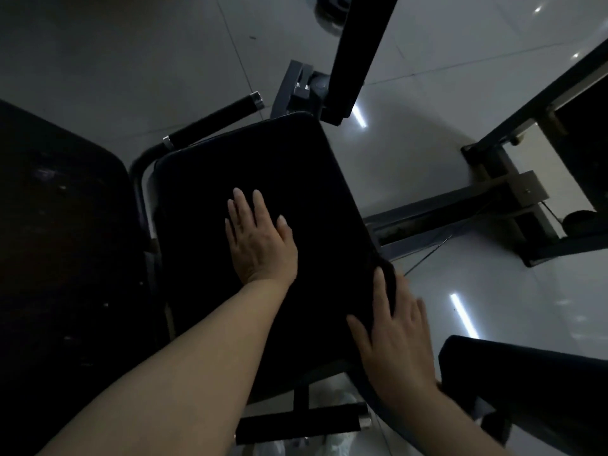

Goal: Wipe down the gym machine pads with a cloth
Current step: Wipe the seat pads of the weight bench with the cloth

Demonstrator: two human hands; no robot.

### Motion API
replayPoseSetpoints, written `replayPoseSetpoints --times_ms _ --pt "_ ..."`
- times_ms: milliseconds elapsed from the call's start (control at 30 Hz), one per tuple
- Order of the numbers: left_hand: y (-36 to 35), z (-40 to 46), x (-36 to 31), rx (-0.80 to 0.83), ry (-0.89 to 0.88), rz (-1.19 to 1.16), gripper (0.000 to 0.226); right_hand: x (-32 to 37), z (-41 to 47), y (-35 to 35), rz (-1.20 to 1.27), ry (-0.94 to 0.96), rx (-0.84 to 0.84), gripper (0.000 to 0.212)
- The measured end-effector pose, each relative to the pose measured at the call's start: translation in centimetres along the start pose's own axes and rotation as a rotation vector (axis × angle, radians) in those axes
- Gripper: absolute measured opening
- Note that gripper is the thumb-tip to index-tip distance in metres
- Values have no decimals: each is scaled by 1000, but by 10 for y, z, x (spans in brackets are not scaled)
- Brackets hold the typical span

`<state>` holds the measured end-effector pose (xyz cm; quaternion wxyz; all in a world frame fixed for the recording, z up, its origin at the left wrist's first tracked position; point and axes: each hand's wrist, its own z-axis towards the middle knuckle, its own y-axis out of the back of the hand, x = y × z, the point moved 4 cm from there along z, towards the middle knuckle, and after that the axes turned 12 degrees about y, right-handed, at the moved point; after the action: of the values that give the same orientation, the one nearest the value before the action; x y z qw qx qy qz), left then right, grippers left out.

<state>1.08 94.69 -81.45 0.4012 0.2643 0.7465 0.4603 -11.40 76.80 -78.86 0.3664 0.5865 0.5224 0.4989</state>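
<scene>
Glossy pale floor tiles (493, 291) fill the background, with streaks of ceiling light reflected in them, and dark machine frame bars (460, 205) run across the right side. From my head view I look almost straight down on a black seat pad (263, 166), which takes up the middle of the view. My left hand (260, 238) lies flat on the middle of that pad, palm down, fingers straight and slightly spread, holding nothing. My right hand (398, 340) rests at the pad's right edge with its fingers extended. A dark cloth (386, 274) seems to sit bunched under those fingertips at the edge, but it is the same black as the pad and the light is poor, so I cannot tell for certain where cloth ends and pad begins, nor whether the fingers pinch it or only press on it. A larger black pad (59, 241) stands just beside the seat on the left. Two black-gripped handles show, one (214, 120) beyond the seat's far left corner and one (299, 426) below its near edge. Another dark pad (526, 390) sits at the lower right, and an upright black bar (358, 51) rises past the seat's far end.
</scene>
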Motion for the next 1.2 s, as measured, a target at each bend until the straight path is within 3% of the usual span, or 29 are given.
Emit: replayPoseSetpoints --times_ms 133,233,467,633,800,933,1200 --pt "-4 8 -3 -50 59 17 58 -8 -1 -3 4 -12 79 79" --pt "-7 5 -3 -83 66 7 57 14 54 8 0 -20 33 79" --pt "-5 8 -1 -121 41 -59 56 47 160 28 -25 154 33 70" --pt "-3 11 -2 -94 130 -14 58 14 94 14 0 220 -31 68" --pt "-5 14 -6 -57 150 86 61 -4 32 2 28 187 102 74" --pt "-8 13 -5 -75 143 105 62 8 106 21 160 207 24 72" --pt "-12 16 -4 -128 140 75 69 46 279 53 334 238 55 73"
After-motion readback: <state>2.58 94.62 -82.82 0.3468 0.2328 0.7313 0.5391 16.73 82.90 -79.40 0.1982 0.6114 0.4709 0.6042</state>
